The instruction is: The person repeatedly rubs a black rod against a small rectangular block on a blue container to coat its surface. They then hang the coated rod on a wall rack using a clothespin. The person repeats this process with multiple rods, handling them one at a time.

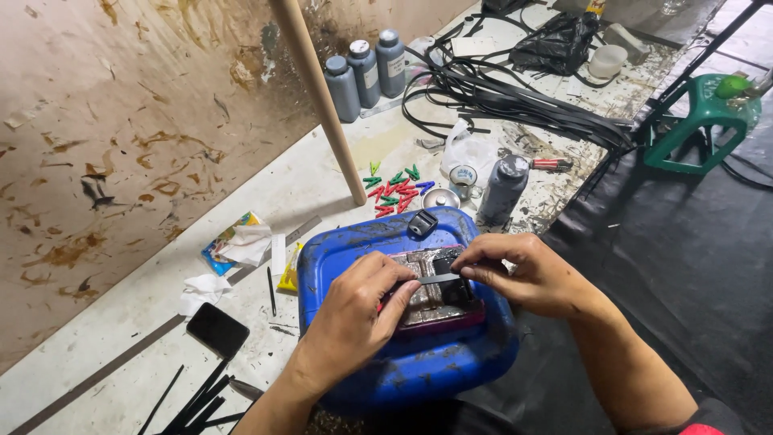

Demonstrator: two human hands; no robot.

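Stained brown board fills the upper left of the frame, with a pale, grimy floor [113, 322] below it. At lower left lie a dark phone [217, 329], black strips [197, 403] and crumpled white tissue [203, 288]. A wooden pole [320, 97] slants down from the top centre, three grey bottles [366, 72] standing just beside it.

In the lower centre sits a blue plastic jerrycan [419, 362] on its side, a worn dark-red block [439, 302] resting on top. The left hand [354, 318] presses down on that block, thumb and fingers pinching one end of a thin black strip [439, 279]; the right hand [523, 274] pinches the other end — the strip is stretched flat between them, over the block.

Above, small red and green clips [396, 192] lie scattered, near a dark bottle [503, 189]. At upper right, a tangle of black straps [515, 97] and a green stool [700, 121].
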